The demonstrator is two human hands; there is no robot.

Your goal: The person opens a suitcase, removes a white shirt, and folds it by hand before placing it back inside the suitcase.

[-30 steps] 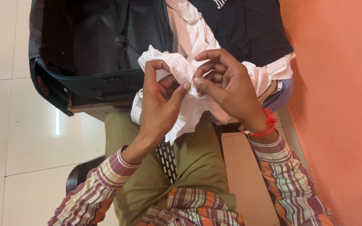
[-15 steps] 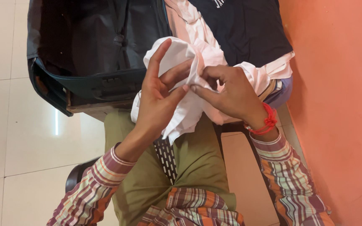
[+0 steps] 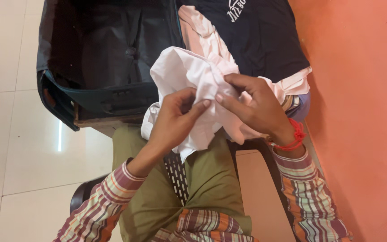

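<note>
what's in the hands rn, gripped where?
A crumpled white cloth. Left hand and right hand both pinch a fold near its middle between thumb and fingers, over the lap.

left hand [image 3: 174,120], right hand [image 3: 251,105], pinching white cloth [image 3: 189,71]

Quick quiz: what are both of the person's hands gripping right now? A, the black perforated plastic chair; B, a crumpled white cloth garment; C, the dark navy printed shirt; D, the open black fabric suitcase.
B: the left hand and the right hand both pinch the crumpled white cloth garment over the lap, while the open black fabric suitcase and the dark navy printed shirt lie untouched beyond them.
</note>
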